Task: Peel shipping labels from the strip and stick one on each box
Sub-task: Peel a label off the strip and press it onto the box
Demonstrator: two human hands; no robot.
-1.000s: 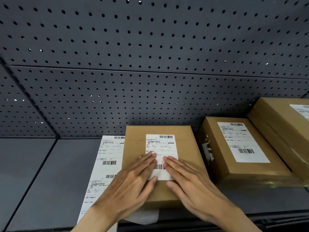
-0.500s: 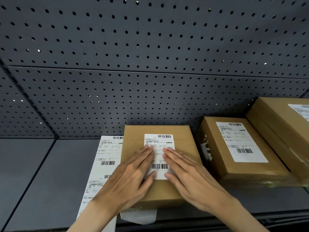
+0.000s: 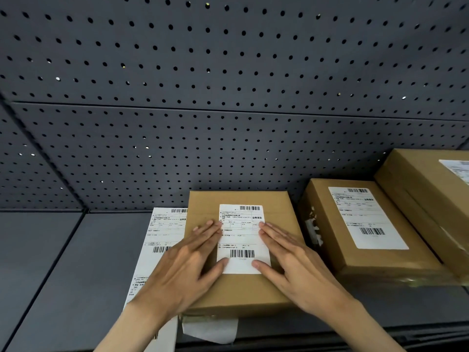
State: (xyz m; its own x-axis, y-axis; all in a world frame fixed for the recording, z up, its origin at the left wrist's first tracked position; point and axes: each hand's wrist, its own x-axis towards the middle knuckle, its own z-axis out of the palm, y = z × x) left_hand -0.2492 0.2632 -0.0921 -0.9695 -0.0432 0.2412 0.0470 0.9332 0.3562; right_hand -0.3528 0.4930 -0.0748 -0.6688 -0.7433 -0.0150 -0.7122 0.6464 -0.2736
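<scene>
A brown cardboard box [image 3: 279, 217] lies flat on the grey shelf [image 3: 63, 262] in the middle of the view. A white shipping label [image 3: 242, 237] with barcodes lies on its top. My left hand [image 3: 182, 265] rests flat on the box, its straight fingers touching the label's left edge. My right hand [image 3: 291, 265] lies flat on the other side, fingers touching the label's right edge. The label strip [image 3: 162, 240] lies on the shelf just left of the box, partly hidden under my left hand and the box.
Two more brown boxes stand to the right, a near one [image 3: 330, 237] and a far one [image 3: 416, 179], each bearing a white label. A perforated grey back panel [image 3: 228, 97] rises behind. A scrap of white backing paper [image 3: 210, 331] sticks out under the middle box's front.
Both hands have slid apart, from the lower middle of the label out to its left and right edges. The barcode at the label's bottom is now uncovered.
</scene>
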